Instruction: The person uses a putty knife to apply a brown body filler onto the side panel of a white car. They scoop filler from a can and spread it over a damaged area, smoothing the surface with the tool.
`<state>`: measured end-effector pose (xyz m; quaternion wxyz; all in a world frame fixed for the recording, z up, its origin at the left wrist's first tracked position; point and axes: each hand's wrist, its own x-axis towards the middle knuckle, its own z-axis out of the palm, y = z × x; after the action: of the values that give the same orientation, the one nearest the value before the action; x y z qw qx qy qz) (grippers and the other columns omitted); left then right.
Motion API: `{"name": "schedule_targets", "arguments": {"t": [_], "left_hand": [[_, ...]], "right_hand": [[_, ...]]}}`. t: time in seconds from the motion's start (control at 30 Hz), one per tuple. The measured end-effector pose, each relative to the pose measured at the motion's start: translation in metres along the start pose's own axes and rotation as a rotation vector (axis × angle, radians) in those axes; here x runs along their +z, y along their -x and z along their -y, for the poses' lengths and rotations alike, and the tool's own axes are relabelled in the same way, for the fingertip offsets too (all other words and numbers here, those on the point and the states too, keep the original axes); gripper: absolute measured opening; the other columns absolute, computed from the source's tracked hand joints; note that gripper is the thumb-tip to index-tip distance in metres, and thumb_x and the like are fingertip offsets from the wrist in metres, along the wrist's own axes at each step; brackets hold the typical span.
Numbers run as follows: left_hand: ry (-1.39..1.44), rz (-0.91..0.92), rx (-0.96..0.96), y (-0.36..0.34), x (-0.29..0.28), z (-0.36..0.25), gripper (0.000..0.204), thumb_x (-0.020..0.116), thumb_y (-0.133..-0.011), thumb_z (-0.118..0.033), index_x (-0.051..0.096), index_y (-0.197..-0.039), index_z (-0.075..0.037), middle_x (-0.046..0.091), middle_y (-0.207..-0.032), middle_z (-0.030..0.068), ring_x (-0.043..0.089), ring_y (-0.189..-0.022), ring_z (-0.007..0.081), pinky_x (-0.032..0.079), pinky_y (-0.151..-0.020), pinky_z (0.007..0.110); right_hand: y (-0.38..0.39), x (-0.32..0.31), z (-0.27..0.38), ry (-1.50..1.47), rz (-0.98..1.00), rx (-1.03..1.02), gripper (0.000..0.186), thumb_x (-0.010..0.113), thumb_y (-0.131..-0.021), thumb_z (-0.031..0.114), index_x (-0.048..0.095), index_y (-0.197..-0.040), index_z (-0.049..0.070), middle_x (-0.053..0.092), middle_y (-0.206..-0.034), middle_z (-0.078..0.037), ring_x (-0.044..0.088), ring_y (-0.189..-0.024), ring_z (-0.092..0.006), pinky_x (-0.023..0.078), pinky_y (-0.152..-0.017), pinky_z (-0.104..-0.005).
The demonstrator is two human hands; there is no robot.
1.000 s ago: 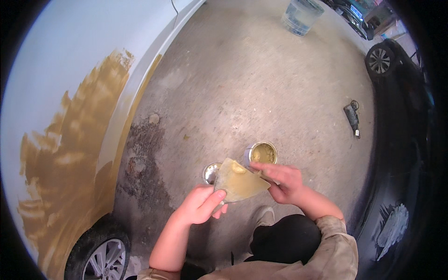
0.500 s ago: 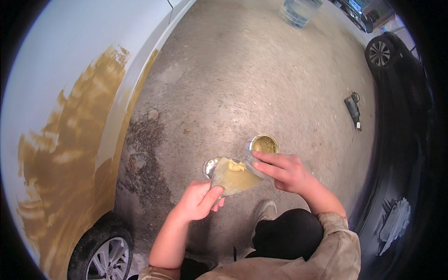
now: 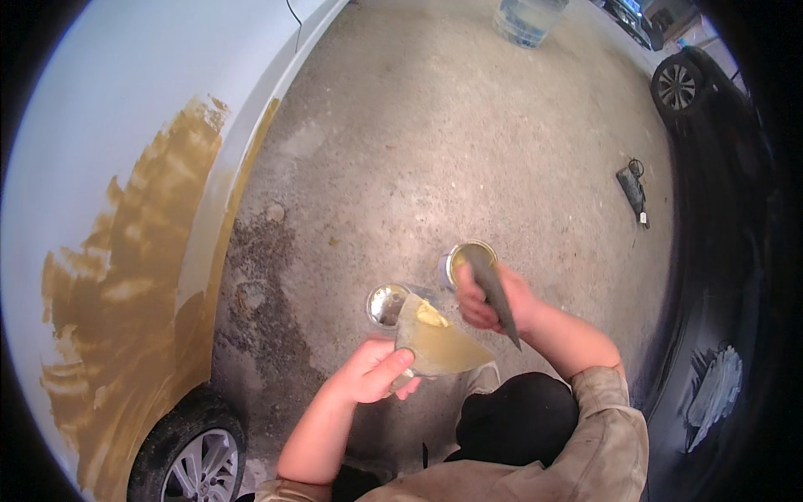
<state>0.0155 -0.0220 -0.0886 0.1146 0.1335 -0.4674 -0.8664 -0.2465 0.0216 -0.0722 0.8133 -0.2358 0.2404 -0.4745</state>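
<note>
My left hand (image 3: 375, 372) grips a flat, translucent, roughly triangular spreader (image 3: 443, 356) with a lump of yellow paste (image 3: 431, 314) on it. My right hand (image 3: 478, 303) holds a dark grey, wide-bladed scraper (image 3: 495, 293), turned nearly edge-on, just above and right of the spreader. Behind that hand, an open can (image 3: 456, 255) with yellow paste stands on the concrete floor (image 3: 368, 151). A round silver lid (image 3: 385, 303) lies beside it, partly hidden by the spreader.
A white car (image 3: 117, 92) with ochre coating fills the left, its wheel (image 3: 199, 456) low. A black car (image 3: 719, 209) with a grey patch lines the right. A dark tool (image 3: 631, 191) lies near it. A translucent bucket (image 3: 527, 18) stands at the top.
My right hand has turned over, lifting the scraper off the spreader and tilting it upright to the right. The spreader in my left hand has shifted slightly right, paste still on it.
</note>
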Motion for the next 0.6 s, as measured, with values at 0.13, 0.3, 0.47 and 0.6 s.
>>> {"name": "schedule_targets", "arguments": {"t": [0.13,0.3,0.47,0.6], "left_hand": [[0.0,0.06,0.0,-0.002,0.003,0.005,0.039,0.039,-0.102,-0.031,0.059,-0.099,0.002,0.059,-0.069,0.0072,0.054,-0.053,0.0131,0.043,-0.046,0.027],[0.055,0.078,0.015,0.002,0.001,0.0,0.041,0.04,-0.102,-0.033,0.059,-0.1,0.003,0.06,-0.071,0.0078,0.054,-0.052,0.0133,0.043,-0.046,0.026],[0.133,0.025,0.093,0.004,0.003,-0.006,0.055,0.043,-0.099,-0.046,0.06,-0.103,0.006,0.062,-0.074,0.0126,0.053,-0.048,0.0138,0.04,-0.043,0.026],[-0.006,0.034,0.109,0.009,-0.004,-0.012,0.053,0.043,-0.1,-0.043,0.059,-0.103,0.007,0.062,-0.074,0.0119,0.054,-0.049,0.0139,0.041,-0.044,0.026]], "right_hand": [[0.008,0.03,-0.018,0.361,-0.21,0.185,0.044,0.038,-0.103,0.036,0.062,-0.105,-0.002,0.066,-0.092,-0.004,0.057,-0.083,-0.009,0.048,-0.076,-0.0279],[0.008,0.026,-0.029,0.372,-0.075,0.259,0.046,0.036,-0.104,0.034,0.063,-0.108,-0.003,0.066,-0.094,-0.003,0.056,-0.085,-0.0073,0.048,-0.077,-0.0278],[0.009,0.01,-0.037,0.642,-0.106,0.274,0.037,0.042,-0.103,0.028,0.064,-0.095,-0.001,0.063,-0.086,0.001,0.052,-0.08,-0.0051,0.047,-0.075,-0.0257],[0.012,0.009,-0.033,0.887,-0.497,0.12,0.027,0.045,-0.102,0.022,0.061,-0.095,0.001,0.061,-0.088,0.001,0.052,-0.081,-0.0046,0.046,-0.074,-0.0242]]}}
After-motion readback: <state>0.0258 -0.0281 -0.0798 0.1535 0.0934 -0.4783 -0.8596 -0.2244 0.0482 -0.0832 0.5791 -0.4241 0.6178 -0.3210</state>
